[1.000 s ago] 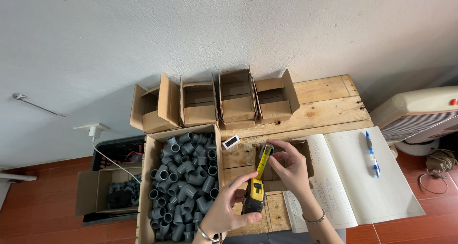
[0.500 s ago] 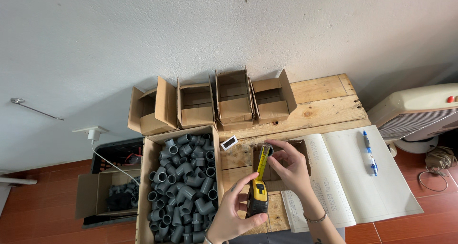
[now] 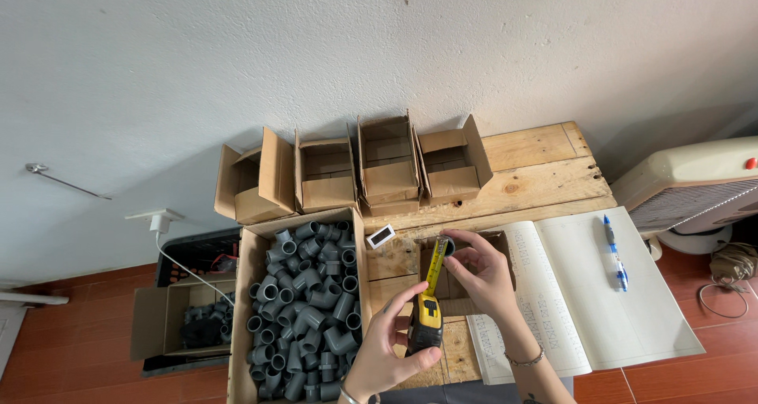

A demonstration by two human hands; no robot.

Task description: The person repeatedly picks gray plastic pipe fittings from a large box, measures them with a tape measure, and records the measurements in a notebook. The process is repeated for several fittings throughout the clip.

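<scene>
My left hand (image 3: 387, 349) grips a yellow and black tape measure (image 3: 425, 327) low over the wooden table (image 3: 537, 167). Its yellow blade (image 3: 435, 271) runs up to a small grey pipe fitting (image 3: 446, 248), which my right hand (image 3: 482, 278) pinches between the fingers. Both hands hover above a small open cardboard box (image 3: 454, 282) in the middle of the table. Left of the hands stands a large carton (image 3: 245, 293) filled with several grey pipe elbows (image 3: 308, 309).
Several small open cardboard boxes (image 3: 387, 167) line the back of the table. An open ledger (image 3: 584, 293) with a blue pen (image 3: 613, 254) lies at right, a fan (image 3: 695, 191) beyond it. A small white device (image 3: 380, 235) lies near the carton. Floor boxes (image 3: 181, 317) sit at left.
My left hand with the tape measure has shifted slightly lower and right, then steadied. The right hand keeps the fitting at the blade's tip.
</scene>
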